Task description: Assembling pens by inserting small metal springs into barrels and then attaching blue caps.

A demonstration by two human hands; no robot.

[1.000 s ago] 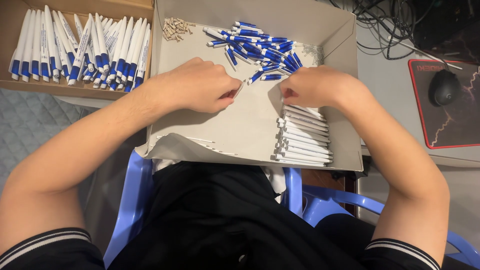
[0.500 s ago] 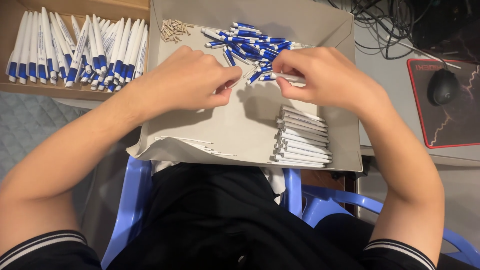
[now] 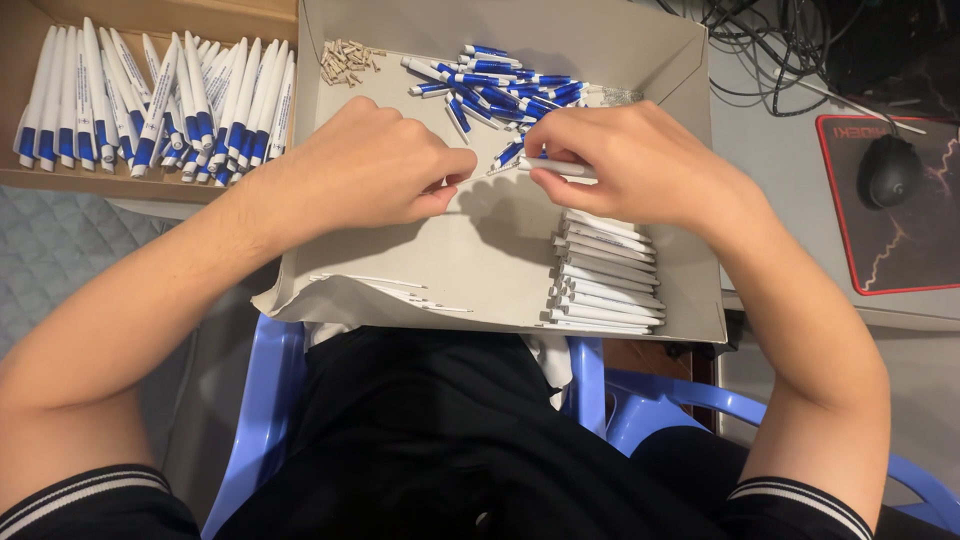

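Right hand pinches smooth white pen barrel; left hand curled, fingertips pinched, contents unclear; cardboard tray beneath.

Probably an office desk: mouse, cables.

Light is even and fairly bright, falling from above and slightly in front. The hands cast a soft, dark shadow on the pale tray floor just below them. No hard glare; the white pens look slightly washed out. Focus is sharp at the centre, the top right corner falls dim, and straight edges bow mildly near the borders.
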